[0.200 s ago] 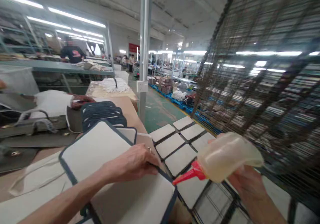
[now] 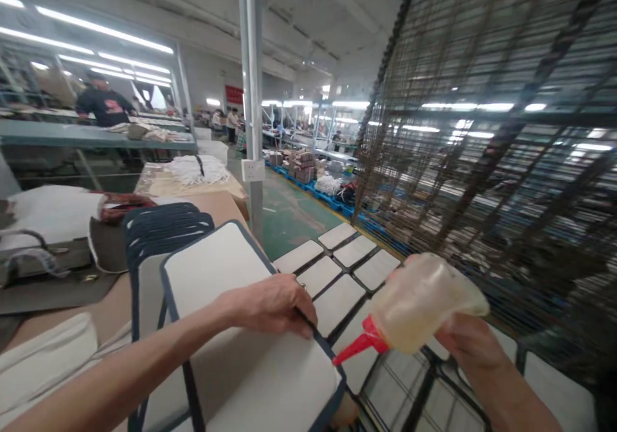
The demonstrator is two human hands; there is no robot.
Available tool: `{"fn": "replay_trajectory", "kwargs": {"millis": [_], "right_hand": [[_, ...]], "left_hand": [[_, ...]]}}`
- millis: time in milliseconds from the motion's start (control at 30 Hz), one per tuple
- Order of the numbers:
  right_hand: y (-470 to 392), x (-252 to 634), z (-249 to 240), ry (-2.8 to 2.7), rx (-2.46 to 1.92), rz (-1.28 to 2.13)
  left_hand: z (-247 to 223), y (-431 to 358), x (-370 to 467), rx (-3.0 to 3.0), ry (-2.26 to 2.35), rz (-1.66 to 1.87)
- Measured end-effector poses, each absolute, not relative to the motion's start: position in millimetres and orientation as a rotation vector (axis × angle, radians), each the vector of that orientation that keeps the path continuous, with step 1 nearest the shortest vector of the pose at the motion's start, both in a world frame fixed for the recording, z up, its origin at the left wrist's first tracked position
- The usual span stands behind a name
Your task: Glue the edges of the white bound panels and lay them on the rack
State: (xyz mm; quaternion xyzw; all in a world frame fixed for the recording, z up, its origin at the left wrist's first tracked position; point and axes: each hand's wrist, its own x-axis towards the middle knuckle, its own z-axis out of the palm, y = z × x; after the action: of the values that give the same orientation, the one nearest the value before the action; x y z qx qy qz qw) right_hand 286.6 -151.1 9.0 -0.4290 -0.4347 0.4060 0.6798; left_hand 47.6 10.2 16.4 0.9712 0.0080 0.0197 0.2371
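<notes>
My left hand (image 2: 279, 303) is closed on the top edge of a white panel with dark blue binding (image 2: 270, 380), thumb and fingers pinching the border. In my right hand (image 2: 475, 348) is a translucent squeeze bottle (image 2: 424, 303), tilted down to the left with some yellowish tint inside. Its red nozzle (image 2: 359, 345) points at the panel's right corner, the tip at or just above the edge; whether it touches I cannot tell. Another white panel with blue binding (image 2: 216, 258) lies beyond my left wrist. The fingers behind the bottle are partly hidden.
Several blue-edged panels are stacked (image 2: 164, 226) on the left table. Rows of white panels (image 2: 337, 300) lie on a rack to the right, beside a raised wire mesh (image 2: 457, 117). A metal post (image 2: 253, 98) stands ahead. A person (image 2: 106, 104) is at a far table.
The view has swung a little to the right, so the surroundings sit further left. Both hands keep their holds, with the nozzle still at the panel's corner.
</notes>
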Motion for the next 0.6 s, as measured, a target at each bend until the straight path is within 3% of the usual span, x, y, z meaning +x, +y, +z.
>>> {"fn": "replay_trajectory", "kwargs": {"millis": [600], "right_hand": [[-173.9, 292.2, 5.6, -0.913, -0.996, 0.799]], "left_hand": [[24.4, 17.7, 72.1, 2.387, -0.082, -0.057]]}}
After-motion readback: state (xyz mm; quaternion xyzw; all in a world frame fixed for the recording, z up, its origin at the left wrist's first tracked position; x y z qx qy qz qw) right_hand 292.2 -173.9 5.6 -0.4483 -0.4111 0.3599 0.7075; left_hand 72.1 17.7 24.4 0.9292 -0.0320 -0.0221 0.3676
